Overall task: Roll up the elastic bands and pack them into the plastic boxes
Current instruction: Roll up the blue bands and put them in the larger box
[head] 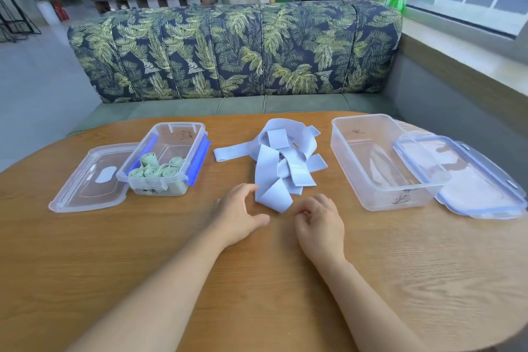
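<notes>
Left hand [240,214], fingers spread, touches the near end of a heap of pale blue elastic bands [281,163] on the table [257,280], the right hand [320,221] loosely curled and empty beside it. With green rolls [155,170] in the small box [183,134] and the large box [360,157] bare, blue rolling looks about to begin: next, one strip must be pulled free. The nearest strip [274,197] runs away from the person, folded end toward the hands.

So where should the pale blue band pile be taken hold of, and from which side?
Probably at the folded end that juts out of the pale blue band pile toward the person. It lies clear of the tangle, so a pinch from the near side should lift one band. The left hand is beside its left edge.
</notes>
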`<action>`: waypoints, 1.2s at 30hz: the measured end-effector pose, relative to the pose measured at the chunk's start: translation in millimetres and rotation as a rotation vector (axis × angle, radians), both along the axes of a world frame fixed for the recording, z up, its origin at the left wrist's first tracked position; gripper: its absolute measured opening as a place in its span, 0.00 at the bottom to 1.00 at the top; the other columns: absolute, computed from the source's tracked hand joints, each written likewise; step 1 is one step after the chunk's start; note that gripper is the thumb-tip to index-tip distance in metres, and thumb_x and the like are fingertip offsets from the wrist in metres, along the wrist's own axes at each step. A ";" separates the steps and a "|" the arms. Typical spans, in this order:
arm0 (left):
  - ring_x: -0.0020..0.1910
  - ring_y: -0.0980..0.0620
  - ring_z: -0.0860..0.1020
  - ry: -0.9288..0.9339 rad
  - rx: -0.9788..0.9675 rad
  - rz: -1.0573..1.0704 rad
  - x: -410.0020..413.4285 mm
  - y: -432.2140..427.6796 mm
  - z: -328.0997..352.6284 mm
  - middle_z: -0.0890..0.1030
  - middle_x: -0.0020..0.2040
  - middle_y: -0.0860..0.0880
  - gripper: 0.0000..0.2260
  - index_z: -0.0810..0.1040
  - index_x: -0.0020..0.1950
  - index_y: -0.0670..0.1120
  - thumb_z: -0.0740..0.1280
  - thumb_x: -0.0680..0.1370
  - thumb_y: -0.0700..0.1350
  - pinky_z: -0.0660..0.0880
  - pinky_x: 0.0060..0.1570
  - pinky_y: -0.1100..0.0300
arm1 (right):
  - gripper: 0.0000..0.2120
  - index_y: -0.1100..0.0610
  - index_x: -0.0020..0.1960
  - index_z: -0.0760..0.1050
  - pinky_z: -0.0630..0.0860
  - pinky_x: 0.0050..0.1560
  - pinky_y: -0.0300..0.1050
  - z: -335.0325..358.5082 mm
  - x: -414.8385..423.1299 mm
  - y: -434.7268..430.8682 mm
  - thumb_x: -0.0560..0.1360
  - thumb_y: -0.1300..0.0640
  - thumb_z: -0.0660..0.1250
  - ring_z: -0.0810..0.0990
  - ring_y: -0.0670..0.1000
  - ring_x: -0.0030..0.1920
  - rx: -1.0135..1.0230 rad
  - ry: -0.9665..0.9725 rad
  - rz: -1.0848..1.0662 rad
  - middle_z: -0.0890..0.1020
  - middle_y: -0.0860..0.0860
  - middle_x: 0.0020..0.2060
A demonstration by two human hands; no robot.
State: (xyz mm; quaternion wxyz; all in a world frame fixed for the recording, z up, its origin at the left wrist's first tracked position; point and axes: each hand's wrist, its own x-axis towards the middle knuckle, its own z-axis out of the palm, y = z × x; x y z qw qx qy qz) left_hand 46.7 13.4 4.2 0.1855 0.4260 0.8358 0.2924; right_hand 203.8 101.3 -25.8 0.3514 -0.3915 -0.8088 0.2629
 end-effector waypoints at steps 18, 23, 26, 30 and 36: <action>0.50 0.57 0.72 0.506 -0.083 -0.584 -3.9 -40.2 12.9 0.74 0.49 0.58 0.13 0.69 0.51 0.52 0.59 0.71 0.36 0.54 0.74 0.52 | 0.08 0.52 0.50 0.80 0.66 0.45 0.41 0.5 -5.0 8.1 0.76 0.54 0.64 0.73 0.51 0.49 -0.031 -0.134 0.026 0.80 0.46 0.47; 0.77 0.57 0.51 0.484 -0.282 -0.628 6.4 -55.0 18.7 0.56 0.78 0.52 0.22 0.69 0.66 0.54 0.54 0.77 0.35 0.41 0.75 0.49 | 0.09 0.50 0.51 0.82 0.68 0.49 0.44 0.9 -5.8 7.1 0.77 0.51 0.64 0.72 0.52 0.51 -0.013 -0.203 0.067 0.79 0.47 0.47; 0.76 0.57 0.55 0.372 -0.195 -0.556 3.5 -57.7 15.2 0.59 0.77 0.53 0.22 0.76 0.54 0.55 0.54 0.74 0.31 0.41 0.75 0.52 | 0.10 0.52 0.50 0.82 0.69 0.52 0.47 4.3 -3.1 7.4 0.77 0.51 0.64 0.72 0.52 0.51 -0.041 -0.242 0.110 0.78 0.48 0.47; 0.58 0.56 0.77 0.048 0.106 -0.203 -1.1 -55.8 6.0 0.75 0.66 0.54 0.22 0.79 0.38 0.57 0.57 0.73 0.30 0.69 0.64 0.55 | 0.07 0.51 0.46 0.82 0.70 0.47 0.46 11.8 -5.3 10.3 0.75 0.53 0.65 0.73 0.50 0.49 -0.154 -0.200 0.131 0.78 0.45 0.41; 0.39 0.54 0.77 -0.259 0.247 0.267 2.1 -38.9 16.8 0.82 0.43 0.52 0.09 0.81 0.43 0.50 0.66 0.75 0.36 0.72 0.38 0.66 | 0.09 0.51 0.53 0.81 0.74 0.45 0.45 41.0 -43.7 27.5 0.75 0.54 0.64 0.77 0.51 0.51 -0.240 -0.121 0.117 0.83 0.45 0.46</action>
